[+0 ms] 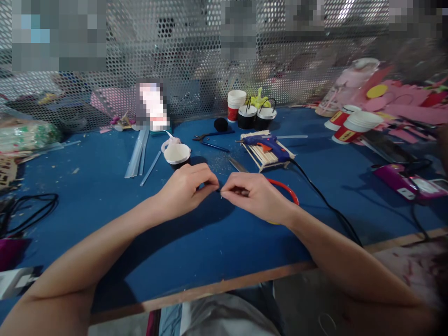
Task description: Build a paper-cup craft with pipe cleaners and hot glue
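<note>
My left hand (187, 189) and my right hand (254, 193) meet over the middle of the blue table (105, 210). Both are pinched closed around a small dark piece (219, 190) between their fingertips; I cannot make out what it is. Scissors with red handles (285, 189) lie just behind and under my right hand, their blades pointing to the upper left. A black paper cup with a white inside (178, 154) stands right behind my left hand.
A blue glue gun (268, 144) rests on a raft of wooden sticks (261, 156), its black cord (325, 200) running to the front edge. Clear glue sticks (137, 154), pliers (210, 136), stacked cups (236, 105), two black cups (255, 116), red-and-white cups (353, 126) and pink foam scraps (402, 100) surround them.
</note>
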The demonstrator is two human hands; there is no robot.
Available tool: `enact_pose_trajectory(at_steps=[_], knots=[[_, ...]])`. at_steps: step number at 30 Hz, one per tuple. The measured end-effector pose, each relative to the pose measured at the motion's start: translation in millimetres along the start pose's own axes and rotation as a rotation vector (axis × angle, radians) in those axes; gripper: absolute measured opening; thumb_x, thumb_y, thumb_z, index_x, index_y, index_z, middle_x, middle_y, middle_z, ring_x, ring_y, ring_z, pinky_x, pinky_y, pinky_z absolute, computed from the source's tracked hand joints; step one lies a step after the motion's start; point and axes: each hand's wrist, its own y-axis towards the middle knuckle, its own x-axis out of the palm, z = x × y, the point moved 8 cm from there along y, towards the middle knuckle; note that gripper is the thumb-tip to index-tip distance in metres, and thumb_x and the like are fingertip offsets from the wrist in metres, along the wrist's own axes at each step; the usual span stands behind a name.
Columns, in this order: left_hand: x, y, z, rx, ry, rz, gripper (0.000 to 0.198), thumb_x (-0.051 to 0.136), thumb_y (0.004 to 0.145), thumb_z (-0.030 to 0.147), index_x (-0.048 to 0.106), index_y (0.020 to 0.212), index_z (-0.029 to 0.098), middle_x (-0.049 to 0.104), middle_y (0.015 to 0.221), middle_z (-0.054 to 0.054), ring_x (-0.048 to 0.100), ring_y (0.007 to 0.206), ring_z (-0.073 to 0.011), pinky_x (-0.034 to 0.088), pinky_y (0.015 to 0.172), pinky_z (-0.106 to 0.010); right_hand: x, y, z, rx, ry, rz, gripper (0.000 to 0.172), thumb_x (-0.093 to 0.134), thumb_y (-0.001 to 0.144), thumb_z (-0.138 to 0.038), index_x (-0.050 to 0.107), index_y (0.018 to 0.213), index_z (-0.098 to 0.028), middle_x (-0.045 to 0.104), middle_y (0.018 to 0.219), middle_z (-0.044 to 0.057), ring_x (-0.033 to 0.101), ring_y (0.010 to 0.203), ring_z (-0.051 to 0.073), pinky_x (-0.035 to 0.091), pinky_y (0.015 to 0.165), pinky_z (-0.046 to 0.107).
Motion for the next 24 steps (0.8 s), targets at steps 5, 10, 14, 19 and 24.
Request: enact_pose_trajectory(at_steps=[5, 10, 14, 19, 24], knots=[[3.5, -1.6, -11.5, -0.167, -0.277, 0.027, 0.014, 0.05, 0.082, 0.023, 0.058, 0.077, 0.013, 0.055, 0.069, -0.001, 0.046, 0.058, -0.0068, 0.037, 0.053, -0.019, 5.4, -3.4, 25.2, 0.286, 0.508, 0.02, 0.017, 0.057, 0.078, -0.033, 0.056, 0.078, -0.016, 0.043, 0.056, -0.005, 0.035, 0.045, 0.004, 0.028, 0.042, 0.019], [7.5, -4.9, -2.9, -0.062, -0.089, 0.166, 0.014, 0.049, 0.082, 0.021, 0.058, 0.075, 0.013, 0.056, 0.069, -0.002, 0.049, 0.061, -0.0078, 0.037, 0.056, -0.021, 4.2, -3.7, 31.9, 0.317, 0.492, 0.109, 0.02, 0.055, 0.079, -0.035, 0.054, 0.076, -0.015, 0.041, 0.056, -0.005, 0.033, 0.042, 0.003, 0.026, 0.041, 0.02], [15.1, -6.9, 12.3, 0.079, 0.297, 0.162, 0.019, 0.045, 0.084, 0.02, 0.059, 0.073, 0.014, 0.061, 0.07, -0.003, 0.053, 0.065, -0.0108, 0.036, 0.063, -0.027, -7.6, -1.8, 14.7, 0.113, -0.007, 0.216, 0.013, 0.05, 0.082, -0.021, 0.056, 0.071, -0.015, 0.05, 0.064, 0.0, 0.044, 0.057, 0.008, 0.034, 0.053, 0.022], [20.9, -5.8, 19.3, 0.12, 0.449, 0.035, 0.024, 0.04, 0.086, 0.021, 0.059, 0.074, 0.014, 0.061, 0.07, -0.004, 0.053, 0.067, -0.0127, 0.035, 0.065, -0.029, 3.4, -1.5, -4.7, -0.133, -0.327, 0.086, 0.015, 0.044, 0.081, -0.007, 0.055, 0.073, -0.013, 0.05, 0.07, 0.002, 0.047, 0.066, 0.01, 0.036, 0.062, 0.023], [10.8, -0.9, 18.0, 0.096, 0.292, -0.039, 0.018, 0.044, 0.084, 0.02, 0.059, 0.076, 0.014, 0.06, 0.072, -0.004, 0.053, 0.069, -0.0127, 0.035, 0.066, -0.028, 9.3, -3.1, -6.2, -0.162, -0.324, -0.042, 0.014, 0.046, 0.081, -0.009, 0.054, 0.071, -0.014, 0.051, 0.07, 0.002, 0.047, 0.065, 0.01, 0.036, 0.062, 0.023]])
